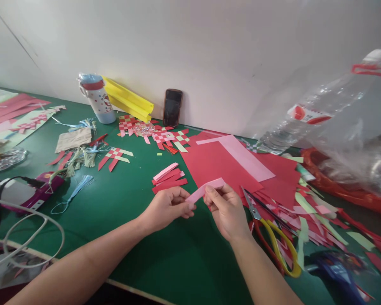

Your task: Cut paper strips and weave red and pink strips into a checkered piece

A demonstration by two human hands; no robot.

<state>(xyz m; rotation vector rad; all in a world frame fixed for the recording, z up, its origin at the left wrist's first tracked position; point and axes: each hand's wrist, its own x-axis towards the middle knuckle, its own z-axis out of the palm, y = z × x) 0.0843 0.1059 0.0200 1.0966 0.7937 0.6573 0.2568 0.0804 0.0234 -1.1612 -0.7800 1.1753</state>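
Observation:
A pink paper strip (pixel 197 194) is stretched between my two hands above the green table. My left hand (pixel 168 206) pinches its left end between thumb and fingers. Farther right along the strip, my right hand (pixel 226 208) grips it with thumb and forefinger, and its tip pokes out beyond them. Just behind my left hand lies a small pile of red and pink folded strips (pixel 169 178). Sheets of red paper (pixel 225 163) spread out behind my right hand, with a pink strip across them. Scissors with yellow and red handles (pixel 269 233) rest beside my right wrist.
Paper scraps (pixel 317 216) heap up at the right, near a large plastic bottle (pixel 317 106). Woven paper pieces (pixel 146 129) and tassels (pixel 79 186) lie back and left. A phone (pixel 172 107) leans on the wall near a drink flask (pixel 98 99). A white cable (pixel 34 212) loops at left.

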